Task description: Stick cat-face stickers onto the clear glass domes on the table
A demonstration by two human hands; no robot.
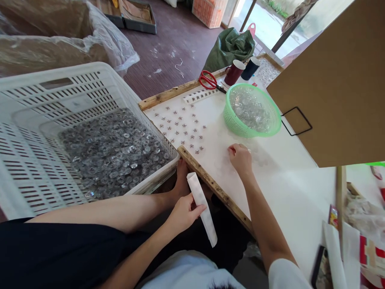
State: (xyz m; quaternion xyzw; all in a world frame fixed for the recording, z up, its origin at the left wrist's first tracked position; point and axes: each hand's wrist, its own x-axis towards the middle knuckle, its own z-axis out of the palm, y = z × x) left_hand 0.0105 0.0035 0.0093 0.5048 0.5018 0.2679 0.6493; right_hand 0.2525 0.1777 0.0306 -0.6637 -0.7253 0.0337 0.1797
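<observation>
My left hand (185,212) pinches a folded strip of white paper (202,200) between thumb and fingers, over my lap beside the table edge. My right hand (240,157) is closed, its fingertips low over the white tabletop (222,172); anything between them is too small or hidden to make out. Left of it, small clear pieces with dark printed marks (182,126) lie in loose rows. Behind those rests a white strip with dark marks (201,96). A green plastic basket (230,116), filled with clear round pieces (251,108), stands just beyond my right hand.
A large white crate (28,160) of clear discs (117,148) stands at left. Red-handled scissors (208,80), a maroon mug (234,72) and a dark blue mug (250,68) sit at the back. A cardboard panel (333,92) rises at right. Wooden strips (210,182) edge the table.
</observation>
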